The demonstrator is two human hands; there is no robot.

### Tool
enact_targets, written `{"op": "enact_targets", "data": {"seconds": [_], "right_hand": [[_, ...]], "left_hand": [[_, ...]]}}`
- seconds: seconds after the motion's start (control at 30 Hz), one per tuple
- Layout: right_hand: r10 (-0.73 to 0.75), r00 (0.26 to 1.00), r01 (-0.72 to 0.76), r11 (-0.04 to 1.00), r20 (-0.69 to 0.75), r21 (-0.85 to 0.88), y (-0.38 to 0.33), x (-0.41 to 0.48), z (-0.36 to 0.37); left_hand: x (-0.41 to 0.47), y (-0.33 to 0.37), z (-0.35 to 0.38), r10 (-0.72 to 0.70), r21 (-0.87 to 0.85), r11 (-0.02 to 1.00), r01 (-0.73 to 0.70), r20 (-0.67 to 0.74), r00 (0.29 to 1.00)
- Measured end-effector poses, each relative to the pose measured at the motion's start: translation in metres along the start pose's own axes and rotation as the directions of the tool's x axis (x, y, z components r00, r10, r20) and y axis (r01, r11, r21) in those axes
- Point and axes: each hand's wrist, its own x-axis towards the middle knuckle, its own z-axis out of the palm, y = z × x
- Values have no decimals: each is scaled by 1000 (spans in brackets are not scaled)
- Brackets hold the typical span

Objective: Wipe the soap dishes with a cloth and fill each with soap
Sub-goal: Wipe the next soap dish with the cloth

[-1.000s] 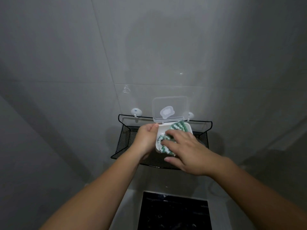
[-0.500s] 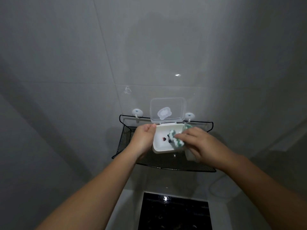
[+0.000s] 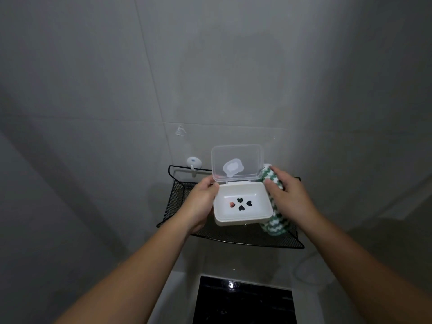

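A white soap dish (image 3: 243, 216) with heart-shaped drain holes is held up in front of a black wire shelf. Its clear hinged lid (image 3: 237, 163) stands open and upright. The dish holds no soap. My left hand (image 3: 201, 202) grips the dish's left side, thumb on the rim. My right hand (image 3: 288, 198) holds a green and white zigzag cloth (image 3: 274, 226) against the dish's right side; the cloth hangs down below the hand.
The black wire mesh shelf (image 3: 174, 206) is fixed to a grey tiled wall on white hooks (image 3: 194, 163). Below is a dark glossy panel (image 3: 243, 302) set in a white surface.
My right hand has drawn the cloth out of the dish and over to its right side. The bare inside of the dish now shows. The left hand has kept its hold.
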Motion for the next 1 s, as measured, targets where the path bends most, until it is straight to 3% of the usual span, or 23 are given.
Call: {"op": "enact_targets", "data": {"seconds": [0.2, 0.3, 0.4, 0.53, 0.7, 0.83, 0.9, 1.0], "right_hand": [[10, 999, -11, 1000, 39, 17, -4, -4, 0], [10, 999, -12, 999, 42, 47, -7, -7, 0], [8, 999, -11, 998, 53, 56, -10, -9, -1], [12, 998, -16, 998, 63, 60, -10, -10, -1], [-9, 997, 4, 997, 70, 72, -13, -13, 0], [0, 998, -1, 1000, 71, 7, -16, -13, 0], [-80, 996, 75, 988, -32, -134, -21, -14, -4], [-359, 925, 310, 902, -123, -300, -41, -17, -12]], "left_hand": [[-4, 5, 1, -15, -116, 993, 13, -21, 1000], [-3, 5, -1, -14, -75, 997, 5, -118, 993], [-1, 5, -2, 4, 14, 1000, -2, -141, 990], [1, 8, -2, 30, 8, 1000, -29, -185, 982], [-4, 12, -2, 103, -27, 994, -110, -187, 977], [-2, 12, -7, 83, -4, 996, -85, -182, 980], [0, 10, -9, 62, -17, 998, -66, -189, 980], [1, 7, -8, 63, -23, 997, -68, -180, 982]]}}
